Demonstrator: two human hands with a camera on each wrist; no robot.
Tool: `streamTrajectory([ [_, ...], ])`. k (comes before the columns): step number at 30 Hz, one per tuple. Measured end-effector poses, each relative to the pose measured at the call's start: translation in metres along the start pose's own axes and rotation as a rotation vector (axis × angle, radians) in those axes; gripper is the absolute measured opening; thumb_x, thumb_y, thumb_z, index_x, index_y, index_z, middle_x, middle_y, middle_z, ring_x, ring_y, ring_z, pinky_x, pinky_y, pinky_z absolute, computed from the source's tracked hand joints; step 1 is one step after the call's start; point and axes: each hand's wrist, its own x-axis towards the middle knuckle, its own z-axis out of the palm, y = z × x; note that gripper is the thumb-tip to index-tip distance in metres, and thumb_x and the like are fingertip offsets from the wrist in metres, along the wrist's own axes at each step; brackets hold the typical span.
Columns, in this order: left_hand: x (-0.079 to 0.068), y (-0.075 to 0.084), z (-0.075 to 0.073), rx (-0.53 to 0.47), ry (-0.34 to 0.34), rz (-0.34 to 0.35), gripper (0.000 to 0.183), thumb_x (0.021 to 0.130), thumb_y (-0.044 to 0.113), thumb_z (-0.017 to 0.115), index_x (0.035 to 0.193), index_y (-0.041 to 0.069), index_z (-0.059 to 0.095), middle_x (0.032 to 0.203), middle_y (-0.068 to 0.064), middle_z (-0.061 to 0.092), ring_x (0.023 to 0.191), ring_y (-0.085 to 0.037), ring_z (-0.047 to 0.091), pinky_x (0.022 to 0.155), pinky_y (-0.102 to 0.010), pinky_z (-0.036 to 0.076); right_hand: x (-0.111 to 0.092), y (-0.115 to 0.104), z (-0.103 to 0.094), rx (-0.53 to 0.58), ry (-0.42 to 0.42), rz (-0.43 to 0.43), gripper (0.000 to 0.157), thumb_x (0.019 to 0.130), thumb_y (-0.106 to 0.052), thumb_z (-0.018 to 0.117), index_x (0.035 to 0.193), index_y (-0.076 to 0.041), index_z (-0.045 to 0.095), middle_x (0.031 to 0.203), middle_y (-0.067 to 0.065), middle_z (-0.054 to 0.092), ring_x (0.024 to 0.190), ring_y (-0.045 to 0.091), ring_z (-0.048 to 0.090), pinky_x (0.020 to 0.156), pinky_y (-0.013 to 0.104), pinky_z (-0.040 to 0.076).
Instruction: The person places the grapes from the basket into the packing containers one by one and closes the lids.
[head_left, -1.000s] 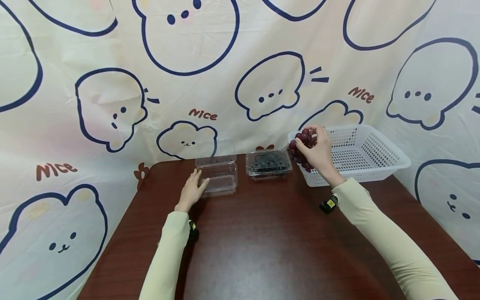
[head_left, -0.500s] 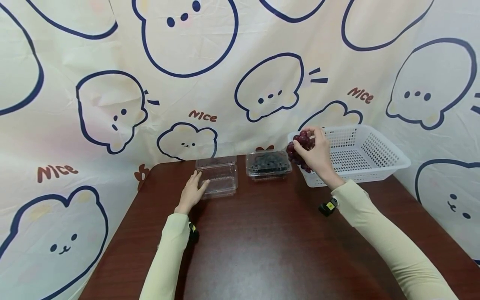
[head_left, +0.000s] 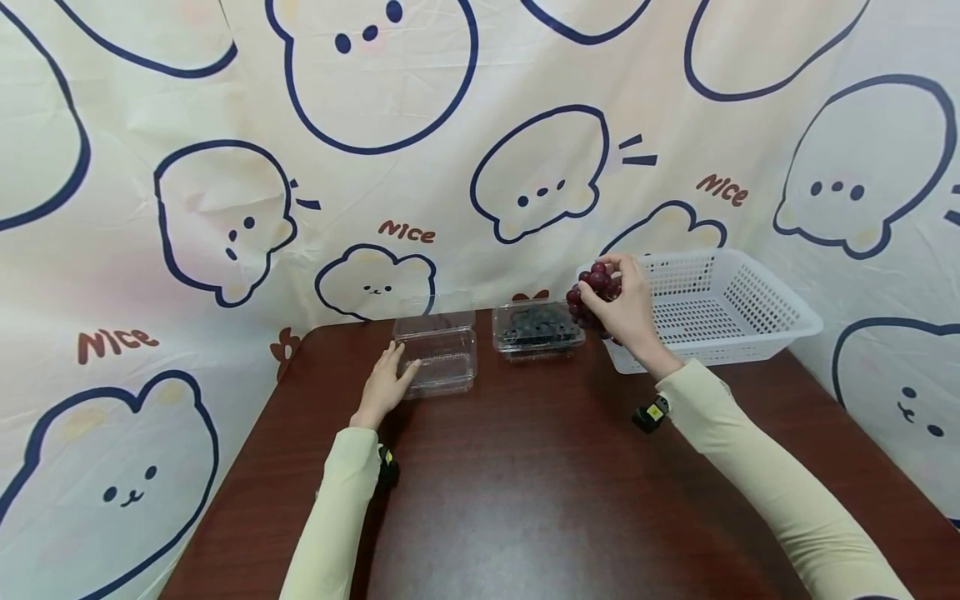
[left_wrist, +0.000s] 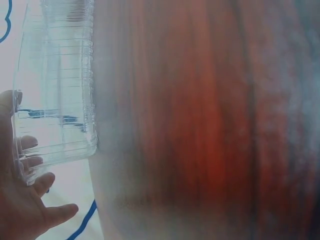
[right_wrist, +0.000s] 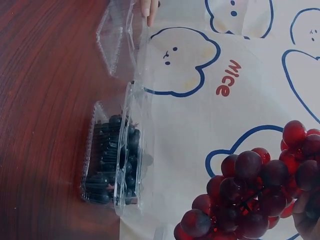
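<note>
My right hand pinches a bunch of red grapes from above, holding it up in front of the basket's left end. In the right wrist view the round, shiny red grapes fill the lower right corner. My left hand, fingers spread and fairly straight, rests at the left side of a clear plastic clamshell box with its lid raised at the back. The left wrist view has the fingertips right at the wall of this clear box; nothing shows inside it.
Right of the raised-lid box, a closed clear box of dark grapes stands on the brown table. A white perforated basket sits at the back right. Behind the table hangs a printed cloth.
My right hand has moved slightly left with the red grapes, away from the basket and closer to the closed box. The left hand stays at the raised-lid box.
</note>
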Motion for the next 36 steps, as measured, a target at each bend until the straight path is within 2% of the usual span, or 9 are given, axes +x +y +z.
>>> streamTrajectory([
  [13,-0.002,0.003,-0.001,-0.008,-0.012,0.000,0.073,0.095,0.055,0.037,0.147,0.006,0.026,0.155,-0.016,0.012,0.141,-0.037,0.014,0.108,-0.059,0.018,-0.003,-0.011,0.007,0.011,-0.011,0.019,0.043,0.082,-0.027,0.068,0.117,-0.010,0.052,0.106,0.013,0.051,0.084,0.023,0.053,0.072,0.047,0.052],
  [20,-0.001,0.003,-0.003,-0.006,-0.023,0.002,0.074,0.094,0.056,0.036,0.147,0.006,0.023,0.155,-0.017,0.010,0.141,-0.036,0.010,0.108,-0.060,0.017,-0.001,-0.015,0.009,0.016,0.001,-0.010,0.041,0.082,-0.026,0.067,0.117,-0.010,0.053,0.105,0.012,0.051,0.082,0.021,0.051,0.071,0.043,0.051],
  [36,-0.006,0.003,0.000,-0.009,-0.008,-0.006,0.071,0.095,0.051,0.041,0.147,0.006,0.025,0.155,-0.015,0.011,0.141,-0.036,0.013,0.109,-0.058,0.018,-0.001,-0.022,0.013,0.002,0.008,-0.045,0.041,0.081,-0.026,0.069,0.116,-0.011,0.053,0.104,0.011,0.051,0.081,0.020,0.051,0.069,0.042,0.051],
])
